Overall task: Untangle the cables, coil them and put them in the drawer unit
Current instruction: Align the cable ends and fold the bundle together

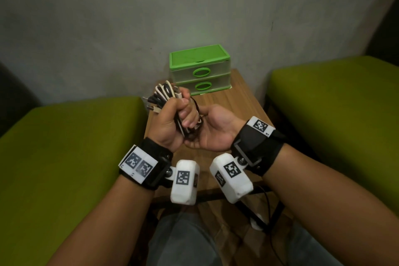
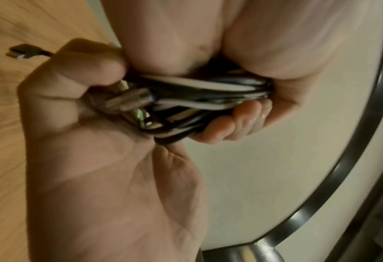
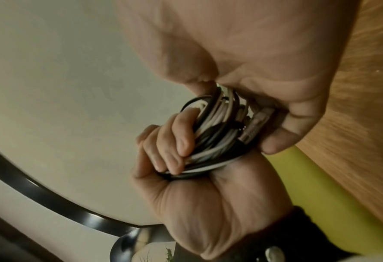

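You are gripping the bunched black and white cables (image 1: 172,106) in your left hand (image 1: 170,123), your right hand (image 1: 213,129) cupping their lower end; the green-topped translucent plastic drawer unit (image 1: 200,69) is sitting just beyond on the far wooden surface (image 1: 237,103), drawers closed, right hand nearer.

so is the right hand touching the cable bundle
Touching: the head view shows the right hand cupped under the cable bundle, and the right wrist view shows its fingers against it.

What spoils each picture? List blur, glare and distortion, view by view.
Head view: dim, sharp at the centre, wide-angle bending at the edges, a green glow on the wall above the drawer unit. Left wrist view: motion blur smears the cables and the wood grain. Right wrist view: likewise blurred; the left hand looms large.
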The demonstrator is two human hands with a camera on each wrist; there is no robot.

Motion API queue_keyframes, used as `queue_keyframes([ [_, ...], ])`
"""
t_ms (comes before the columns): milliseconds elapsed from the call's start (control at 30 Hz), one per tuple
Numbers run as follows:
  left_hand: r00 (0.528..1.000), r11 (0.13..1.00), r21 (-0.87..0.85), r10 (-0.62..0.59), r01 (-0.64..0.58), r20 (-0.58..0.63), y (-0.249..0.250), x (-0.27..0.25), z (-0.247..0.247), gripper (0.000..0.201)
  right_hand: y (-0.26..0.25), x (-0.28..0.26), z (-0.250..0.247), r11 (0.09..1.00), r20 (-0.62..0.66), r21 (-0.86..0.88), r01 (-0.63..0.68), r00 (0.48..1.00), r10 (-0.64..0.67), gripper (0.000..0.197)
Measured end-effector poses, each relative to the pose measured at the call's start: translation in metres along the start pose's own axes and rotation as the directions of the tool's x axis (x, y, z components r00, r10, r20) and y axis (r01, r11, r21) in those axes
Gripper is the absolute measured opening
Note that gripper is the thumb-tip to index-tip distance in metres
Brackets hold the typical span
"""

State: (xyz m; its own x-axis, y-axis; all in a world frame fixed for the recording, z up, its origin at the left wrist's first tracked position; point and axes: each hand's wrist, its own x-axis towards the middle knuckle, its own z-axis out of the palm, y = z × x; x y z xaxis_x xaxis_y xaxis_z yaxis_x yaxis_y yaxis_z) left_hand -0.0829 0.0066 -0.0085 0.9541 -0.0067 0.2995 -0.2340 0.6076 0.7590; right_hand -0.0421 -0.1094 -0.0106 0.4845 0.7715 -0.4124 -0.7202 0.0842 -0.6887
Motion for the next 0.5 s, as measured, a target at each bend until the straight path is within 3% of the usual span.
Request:
queue_keyframes([
  [167, 0.991, 0.985, -0.152, -0.067, 0.084, 0.119, -0.004, -0.006, -0.008, 0.022, -0.002, 0.006, 0.006, 0.994, -0.034, 0.083, 0.069, 0.997, -0.067, 0.062],
  [300, 0.970, 0.964, -0.209, -0.117, 0.162, 0.211, -0.005, -0.013, -0.006, 0.015, -0.001, 0.010, 0.008, 0.966, -0.090, -0.070, 0.250, 0.963, -0.256, 0.062],
  [500, 0.939, 0.922, -0.296, -0.156, 0.249, 0.306, 0.000, -0.018, -0.004, 0.008, 0.002, 0.006, 0.002, 0.927, 0.041, -0.167, 0.335, 0.942, -0.333, 0.074],
])
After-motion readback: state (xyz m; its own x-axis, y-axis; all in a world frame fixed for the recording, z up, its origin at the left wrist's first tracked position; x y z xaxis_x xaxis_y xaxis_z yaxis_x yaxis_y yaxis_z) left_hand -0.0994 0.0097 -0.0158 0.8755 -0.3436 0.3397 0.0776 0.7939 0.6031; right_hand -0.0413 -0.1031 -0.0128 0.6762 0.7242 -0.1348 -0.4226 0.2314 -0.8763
